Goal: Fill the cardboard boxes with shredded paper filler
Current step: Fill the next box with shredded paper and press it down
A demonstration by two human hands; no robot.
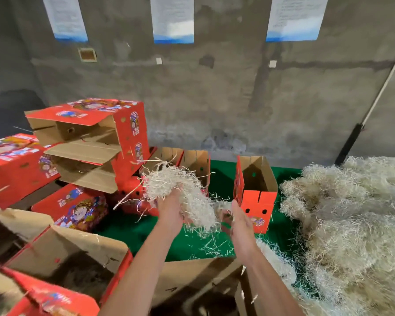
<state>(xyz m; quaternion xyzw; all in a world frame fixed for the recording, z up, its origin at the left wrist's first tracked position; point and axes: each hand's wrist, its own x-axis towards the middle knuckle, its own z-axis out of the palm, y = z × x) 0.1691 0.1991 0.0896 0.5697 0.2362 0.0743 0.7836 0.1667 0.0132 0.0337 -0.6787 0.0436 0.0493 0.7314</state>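
Head camera: we are gripping a clump of shredded paper (pixel 180 192) in our left hand (pixel 170 210); our right hand (pixel 241 222), apart, is pinching its trailing end above the green desk (pixel 146 229).

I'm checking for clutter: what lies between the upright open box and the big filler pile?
In the head view, only bare green table cover separates the upright box from the filler pile.

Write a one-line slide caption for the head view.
Both hands lift a clump of shredded paper above the green table, among red cardboard boxes.
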